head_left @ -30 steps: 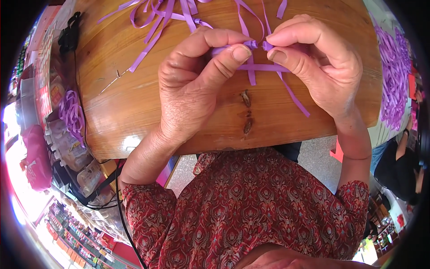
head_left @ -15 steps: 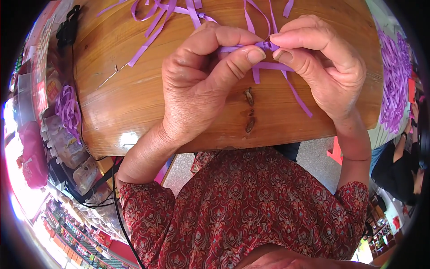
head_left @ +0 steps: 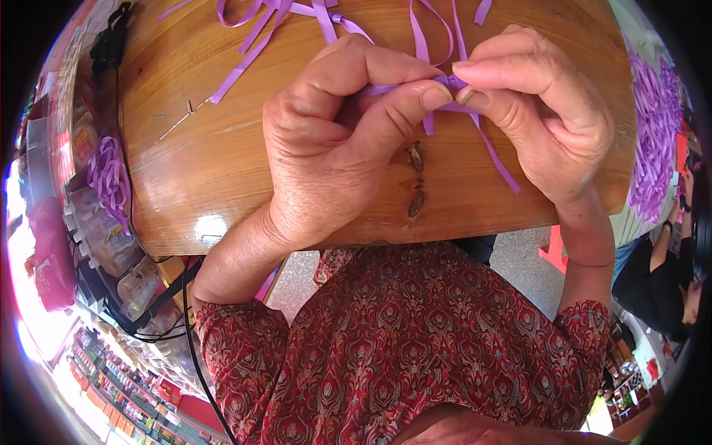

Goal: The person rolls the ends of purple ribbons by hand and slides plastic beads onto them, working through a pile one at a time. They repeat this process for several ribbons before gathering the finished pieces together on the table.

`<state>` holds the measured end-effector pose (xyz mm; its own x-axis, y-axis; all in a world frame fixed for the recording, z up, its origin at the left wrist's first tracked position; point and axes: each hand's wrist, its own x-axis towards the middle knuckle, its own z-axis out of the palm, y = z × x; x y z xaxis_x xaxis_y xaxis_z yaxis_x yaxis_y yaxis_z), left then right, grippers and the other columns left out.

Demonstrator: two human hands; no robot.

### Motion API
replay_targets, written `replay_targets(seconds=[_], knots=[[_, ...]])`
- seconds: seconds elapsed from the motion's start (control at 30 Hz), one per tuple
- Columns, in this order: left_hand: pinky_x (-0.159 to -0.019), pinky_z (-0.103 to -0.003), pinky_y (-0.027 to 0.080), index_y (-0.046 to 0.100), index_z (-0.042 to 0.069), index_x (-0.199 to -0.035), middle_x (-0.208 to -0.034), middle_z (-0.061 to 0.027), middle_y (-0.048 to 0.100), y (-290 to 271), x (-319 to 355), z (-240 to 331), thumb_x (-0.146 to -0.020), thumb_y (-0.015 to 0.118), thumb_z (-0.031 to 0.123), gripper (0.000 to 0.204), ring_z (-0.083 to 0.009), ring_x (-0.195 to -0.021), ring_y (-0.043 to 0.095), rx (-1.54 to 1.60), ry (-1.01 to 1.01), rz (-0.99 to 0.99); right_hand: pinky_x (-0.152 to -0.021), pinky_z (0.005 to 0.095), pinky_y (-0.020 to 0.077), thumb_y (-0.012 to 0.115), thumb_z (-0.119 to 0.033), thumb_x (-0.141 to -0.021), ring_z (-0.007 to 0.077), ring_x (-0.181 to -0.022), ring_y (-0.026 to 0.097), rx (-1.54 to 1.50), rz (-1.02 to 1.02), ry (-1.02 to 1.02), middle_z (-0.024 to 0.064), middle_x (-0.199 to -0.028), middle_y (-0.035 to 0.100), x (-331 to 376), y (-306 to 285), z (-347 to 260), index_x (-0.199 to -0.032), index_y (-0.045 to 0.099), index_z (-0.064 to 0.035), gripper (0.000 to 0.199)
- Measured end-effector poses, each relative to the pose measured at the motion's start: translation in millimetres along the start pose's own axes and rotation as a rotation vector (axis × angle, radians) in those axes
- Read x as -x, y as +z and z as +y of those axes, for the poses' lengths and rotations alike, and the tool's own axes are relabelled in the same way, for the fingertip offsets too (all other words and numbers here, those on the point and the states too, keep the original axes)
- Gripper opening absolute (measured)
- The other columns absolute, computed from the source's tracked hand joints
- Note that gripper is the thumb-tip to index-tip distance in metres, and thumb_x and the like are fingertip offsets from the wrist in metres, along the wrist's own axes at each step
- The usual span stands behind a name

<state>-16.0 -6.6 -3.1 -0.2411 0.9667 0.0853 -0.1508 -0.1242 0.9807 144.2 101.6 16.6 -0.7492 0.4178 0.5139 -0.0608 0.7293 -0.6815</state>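
Left hand (head_left: 334, 141) and right hand (head_left: 541, 111) meet fingertip to fingertip above the wooden worktop (head_left: 222, 170). Both pinch the same purple ribbon (head_left: 445, 83): left thumb and forefinger clamp one side of a small folded knot of it, right thumb and forefinger grip the other side. The ribbon is thus held between the two hands, just off the wood.

One loose tail of the ribbon (head_left: 495, 152) runs down and outward under the right hand, lying on the worktop. More loose ribbon strips (head_left: 274, 30) lie beyond the left hand's knuckles, well apart from the pinch. A thin needle (head_left: 178, 122) lies on the wood to the outer side of the left hand, near but not touching. Below the pinch, dark knots in the wood (head_left: 415, 178). A heap of purple ribbon (head_left: 653, 141) sits past the right hand.
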Motion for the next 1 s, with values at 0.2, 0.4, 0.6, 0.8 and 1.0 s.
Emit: replay_targets(seconds=[0.2,0.4,0.6,0.8,1.0], knots=[[-0.07,-0.017,0.042,0.063,0.0,-0.092,-0.084,-0.0021,0.061,-4.7,1.2,-8.5,-0.085,0.06,-0.007,0.011,-0.0062,-0.078,0.053,-0.114,0.184,-0.045,-0.061,0.0238,0.047,0.069,0.007,-0.074,0.017,-0.072,0.059,0.016,-0.013,-0.066,0.0143,-0.085,0.063,-1.2,-0.6,-1.8,-0.093,0.064,0.0051,0.02],[-0.068,-0.016,0.041,0.063,0.0,-0.092,-0.083,-0.002,0.061,-7.8,1.7,-1.8,-0.084,0.061,-0.007,0.011,-0.0055,-0.076,0.053,-0.275,0.221,-0.095,-0.056,0.0245,0.0437,0.07,0.004,-0.073,0.0179,-0.068,0.057,0.092,-0.109,-0.152,0.0143,-0.083,0.062,-6.3,-5.7,-6.3,-0.091,0.063,0.006,0.02],[-0.07,-0.017,0.043,0.063,0.0,-0.094,-0.082,-0.0021,0.062,-0.8,-1.8,-0.6,-0.084,0.062,-0.006,0.012,-0.0064,-0.077,0.055,-0.187,0.167,-0.082,-0.056,0.0262,0.0437,0.071,0.0,-0.074,0.0184,-0.066,0.056,0.053,-0.054,-0.105,0.0141,-0.081,0.061,-4.7,-6.1,-2.6,-0.091,0.063,0.0071,0.02],[-0.077,-0.022,0.046,0.063,0.001,-0.094,-0.086,-0.003,0.064,2.0,0.3,-1.0,-0.085,0.062,-0.001,0.009,-0.0088,-0.081,0.057,-0.014,0.003,0.021,-0.066,0.0235,0.0496,0.074,0.003,-0.072,0.0182,-0.073,0.064,0.03,-0.087,0.088,0.0109,-0.084,0.064,-8.0,-14.2,-11.6,-0.11,0.06,0.005,0.04],[-0.078,-0.022,0.046,0.063,0.001,-0.094,-0.087,-0.0031,0.065,0.0,0.7,-0.6,-0.085,0.064,0.001,0.009,-0.009,-0.082,0.057,0.026,0.001,-0.002,-0.062,0.0247,0.047,0.073,-0.001,-0.073,0.0185,-0.071,0.06,0.123,-0.12,-0.008,0.0119,-0.082,0.063,-8.3,-13.8,-10.5,-0.103,0.062,0.006,0.033]])
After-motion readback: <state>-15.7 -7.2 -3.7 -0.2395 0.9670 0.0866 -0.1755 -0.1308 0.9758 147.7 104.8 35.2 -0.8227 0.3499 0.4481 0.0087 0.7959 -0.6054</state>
